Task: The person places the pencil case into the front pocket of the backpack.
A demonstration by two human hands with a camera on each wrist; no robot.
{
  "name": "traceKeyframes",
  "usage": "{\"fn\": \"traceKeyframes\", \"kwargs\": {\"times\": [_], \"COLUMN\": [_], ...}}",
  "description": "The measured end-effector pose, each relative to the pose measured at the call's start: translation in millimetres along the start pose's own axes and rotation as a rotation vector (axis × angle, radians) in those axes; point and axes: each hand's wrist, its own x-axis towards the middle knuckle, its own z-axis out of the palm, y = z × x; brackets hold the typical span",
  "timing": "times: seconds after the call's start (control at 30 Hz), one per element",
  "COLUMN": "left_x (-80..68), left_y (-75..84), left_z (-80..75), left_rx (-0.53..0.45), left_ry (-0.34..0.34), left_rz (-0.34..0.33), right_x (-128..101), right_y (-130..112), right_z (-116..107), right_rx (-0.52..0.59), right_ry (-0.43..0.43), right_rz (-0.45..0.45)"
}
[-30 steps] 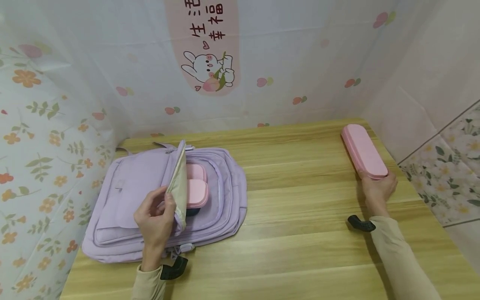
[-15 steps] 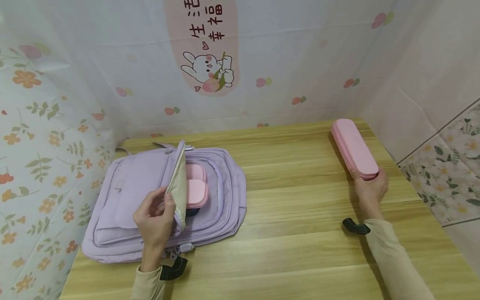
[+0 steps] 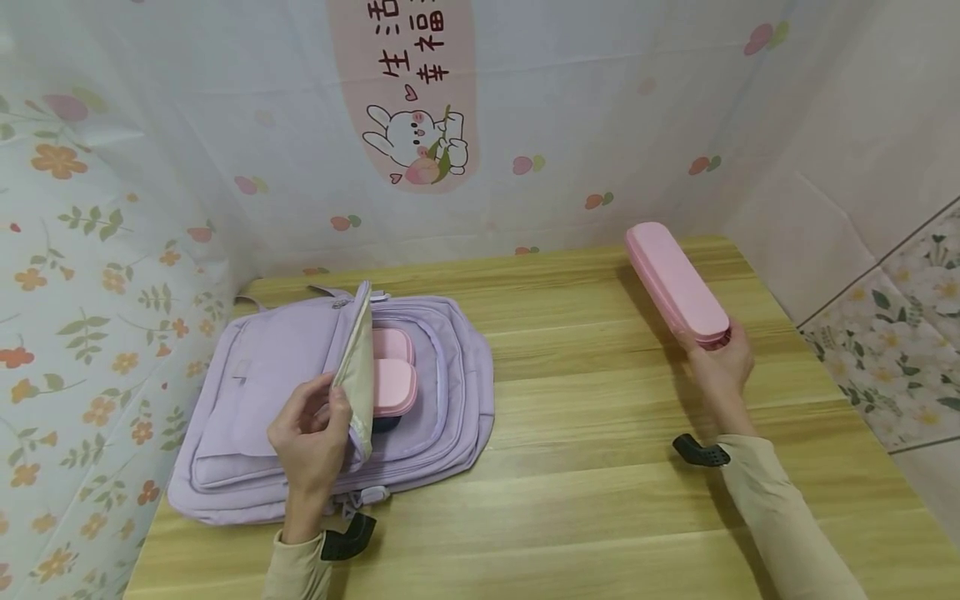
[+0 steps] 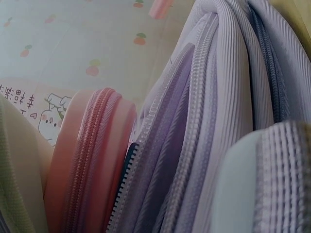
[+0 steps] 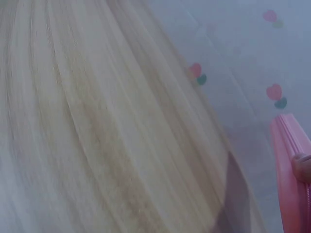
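Note:
A lilac backpack lies on the table at the left, its front pocket unzipped. My left hand pinches the edge of the pocket flap and holds it raised, the cream lining showing. Two pink zippered cases poke out of the pocket, with something dark beneath them. In the left wrist view one pink case stands beside the pocket's zipper teeth. At the right, my right hand grips the near end of a long pink pencil case, tilted over the table. The right wrist view catches the pencil case and a thumb on it.
The wooden table stretches between the backpack and the right hand. A white printed curtain closes off the back, and a floral sheet hangs along the left. Black wrist mounts sit on both forearms.
My right hand has carried the long pink pencil case leftward and slightly away from me, off its place near the table's right edge. The left hand stays at the flap.

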Motion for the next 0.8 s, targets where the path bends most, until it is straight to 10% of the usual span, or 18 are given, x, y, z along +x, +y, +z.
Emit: {"fn": "traceKeyframes", "kwargs": {"times": [0.8], "left_x": [-0.4], "left_y": [2.8], "left_z": [-0.6], "left_rx": [0.029], "left_ry": [-0.014], "left_rz": [-0.036], "right_x": [-25.5], "right_y": [-31.3], "right_z": [14.7], "right_rx": [0.13], "right_ry": [-0.403], "right_rz": [-0.252]}}
